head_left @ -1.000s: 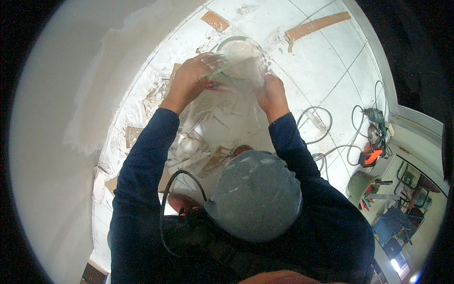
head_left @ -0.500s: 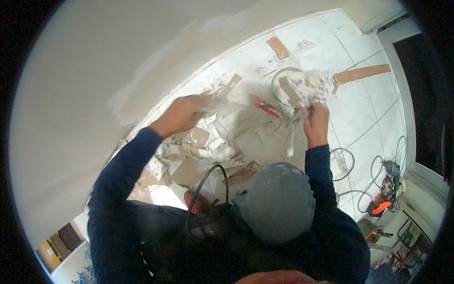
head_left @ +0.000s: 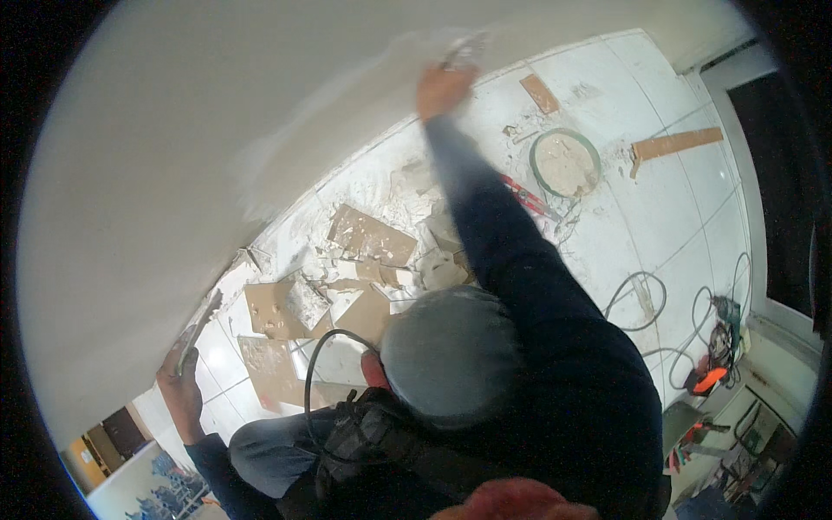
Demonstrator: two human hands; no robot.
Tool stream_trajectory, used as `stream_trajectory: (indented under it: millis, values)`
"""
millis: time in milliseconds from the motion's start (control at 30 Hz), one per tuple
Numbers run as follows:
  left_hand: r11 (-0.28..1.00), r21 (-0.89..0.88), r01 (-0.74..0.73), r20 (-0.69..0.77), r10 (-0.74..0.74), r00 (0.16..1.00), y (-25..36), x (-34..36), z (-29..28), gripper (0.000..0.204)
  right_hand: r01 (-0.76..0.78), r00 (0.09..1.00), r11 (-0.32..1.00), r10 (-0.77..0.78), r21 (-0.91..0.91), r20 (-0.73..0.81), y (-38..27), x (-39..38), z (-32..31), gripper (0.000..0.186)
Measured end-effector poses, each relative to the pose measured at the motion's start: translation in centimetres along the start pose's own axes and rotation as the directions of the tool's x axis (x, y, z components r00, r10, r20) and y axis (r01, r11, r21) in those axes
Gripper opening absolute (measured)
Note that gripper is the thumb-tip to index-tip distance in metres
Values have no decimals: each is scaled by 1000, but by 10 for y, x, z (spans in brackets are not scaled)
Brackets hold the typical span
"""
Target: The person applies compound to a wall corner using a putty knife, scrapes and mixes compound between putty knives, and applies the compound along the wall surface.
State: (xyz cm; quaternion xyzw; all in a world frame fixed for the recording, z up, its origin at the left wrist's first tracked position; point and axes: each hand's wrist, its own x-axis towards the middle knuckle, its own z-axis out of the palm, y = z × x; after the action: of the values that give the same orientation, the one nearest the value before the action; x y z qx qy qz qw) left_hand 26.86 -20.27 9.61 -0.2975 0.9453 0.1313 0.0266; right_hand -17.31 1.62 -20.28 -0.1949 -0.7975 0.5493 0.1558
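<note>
My right hand [head_left: 446, 89] reaches far forward, closed round a motion-blurred putty knife [head_left: 468, 54] with a pale blade against the white wall [head_left: 347, 61]. At the lower left, my left hand [head_left: 180, 386] is closed on a flat, long-bladed putty knife [head_left: 206, 312] beside the base of the wall. A round bucket [head_left: 535, 149] with a green rim holds whitish paste on the floor, to the right of my right forearm. Partly covered by that forearm, a red-handled tool [head_left: 530, 199] lies near the bucket.
Broken board pieces [head_left: 373, 236] and white crumbs cover the floor along the wall. Brown strips [head_left: 680, 143] lie farther right. A cable loop [head_left: 637, 302] and a corded power tool [head_left: 721, 338] are at the right, near the doorway [head_left: 784, 182]. My knee [head_left: 451, 355] rises in front.
My right hand has moved from the bucket up and left to the wall. My left hand has drawn back from above the rubble to the lower left.
</note>
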Motion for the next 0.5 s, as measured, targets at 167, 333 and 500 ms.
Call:
stream_trajectory:
  millis: [167,333,500]
  values:
    - [990,-141,17,-60,-26,998,-27,17,5,34,318,913,939,-341,130,223,-4,-118,-24,41]
    - [987,-164,-3,-63,-7,998,-36,35,10,36,287,954,918,-301,272,10,73,6,-67,29]
    - [957,-287,-43,-82,20,996,-26,49,18,41,272,962,962,-272,26,-8,61,27,-38,39]
